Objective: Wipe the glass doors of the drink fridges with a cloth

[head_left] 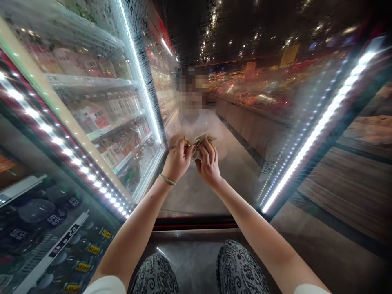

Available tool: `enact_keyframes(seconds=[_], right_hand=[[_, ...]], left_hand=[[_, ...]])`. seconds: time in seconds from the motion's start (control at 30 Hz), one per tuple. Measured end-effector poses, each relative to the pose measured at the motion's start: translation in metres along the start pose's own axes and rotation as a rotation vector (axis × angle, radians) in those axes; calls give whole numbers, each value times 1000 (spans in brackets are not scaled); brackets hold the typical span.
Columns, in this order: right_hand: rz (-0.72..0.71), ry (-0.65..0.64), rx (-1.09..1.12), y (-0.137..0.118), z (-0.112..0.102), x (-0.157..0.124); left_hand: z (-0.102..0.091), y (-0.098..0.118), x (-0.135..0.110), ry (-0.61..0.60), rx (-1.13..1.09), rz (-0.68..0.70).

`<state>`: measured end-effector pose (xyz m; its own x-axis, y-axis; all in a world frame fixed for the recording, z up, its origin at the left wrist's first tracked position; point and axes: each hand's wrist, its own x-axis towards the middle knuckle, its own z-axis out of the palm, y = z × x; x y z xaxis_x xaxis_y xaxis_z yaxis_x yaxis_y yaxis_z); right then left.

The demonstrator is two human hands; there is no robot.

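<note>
A crumpled pale cloth (206, 138) sits near the centre of the view, a little toward one o'clock, in front of a misted glass pane (199, 200); whether it touches the pane cannot be told.

The right grip (208, 161), at five o'clock from the cloth, is clamped on it, fingers curled over the folds. The left grip (179, 159), at eight o'clock, is pinched together on what looks like its near edge, and a green wristband (167, 179) rings that wrist.

The cloth should be very light and limp, with no stiffness of its own: it would fold wherever pressed and sag if held by one corner only. It is unlikely to break, though it may be damp and a bit slick; moisture does not show. The bunched middle gives the surest hold, under flat fingers, while a loose edge suits a thumb-and-finger pinch to keep it spread.

A bright LED strip (92, 177) slants past at eight o'clock, drink cartons (112, 155) stand on shelves at nine, and a patterned trouser knee (240, 265) shows at five.
</note>
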<state>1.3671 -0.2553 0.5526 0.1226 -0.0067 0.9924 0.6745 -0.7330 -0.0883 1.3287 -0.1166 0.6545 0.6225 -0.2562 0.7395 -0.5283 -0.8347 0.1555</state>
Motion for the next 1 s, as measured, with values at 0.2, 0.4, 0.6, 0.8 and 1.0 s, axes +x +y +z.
enact_keyframes(seconds=[0.2, 0.4, 0.6, 0.8, 1.0], right_hand=[[11, -124, -144, 5, 14, 9], [140, -131, -141, -35, 46, -19], [-253, -600, 207, -20, 34, -119], [6, -447, 23, 68, -42, -58], [318, -145, -183, 99, -50, -31]], left_hand=[[-34, -23, -13, 234, 220, 132], [-5, -60, -64, 271, 401, 40], [24, -75, -107, 114, 407, -151], [53, -55, -121, -72, 378, -97], [90, -36, -140, -179, 352, -99]])
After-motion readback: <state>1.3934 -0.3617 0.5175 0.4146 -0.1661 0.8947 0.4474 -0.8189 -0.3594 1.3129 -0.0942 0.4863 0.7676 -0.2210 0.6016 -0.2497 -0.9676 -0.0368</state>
